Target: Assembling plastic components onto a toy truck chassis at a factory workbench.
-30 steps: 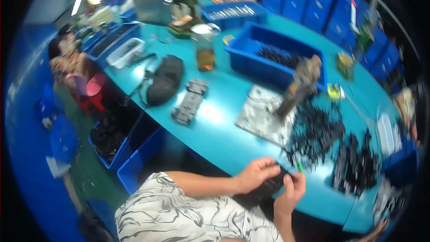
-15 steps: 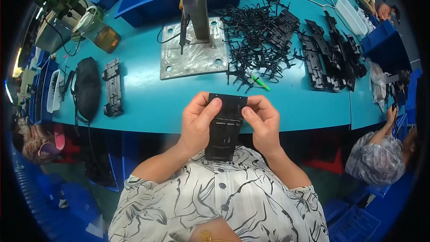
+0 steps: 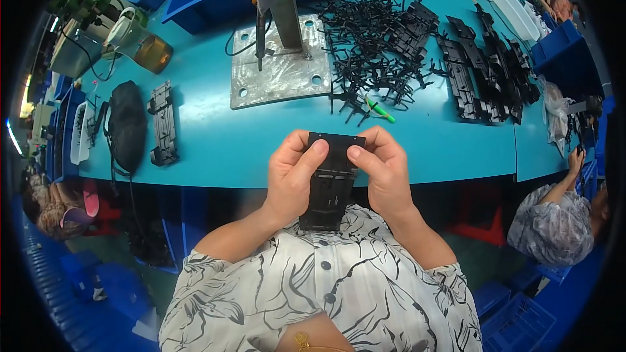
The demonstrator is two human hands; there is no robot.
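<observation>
Between my two hands is a black plastic toy-car chassis [image 3: 331, 186], a long flat part held upright in front of my chest. My left hand [image 3: 293, 173] grips its upper left edge, thumb on the face. My right hand [image 3: 385, 169] grips the upper right edge the same way, its thumb near the top corner. The fingers behind the part are hidden. Beyond my hands, a tangled pile of small black plastic parts [image 3: 372, 58] covers the table, with a green pen-like tool [image 3: 380, 110] at its near edge.
On the teal table [image 3: 215, 150] stands a metal base plate [image 3: 280, 81] with a post and a hanging screwdriver-like tool [image 3: 260, 45]. Several black chassis [image 3: 482, 78] lie at right, one more [image 3: 163, 124] at left beside a black pouch [image 3: 128, 127]. Blue bins [image 3: 189, 10] stand behind.
My right thumb has shifted slightly up and inward on the chassis. My view has moved a little, so the table things sit higher. Both hands keep their hold.
</observation>
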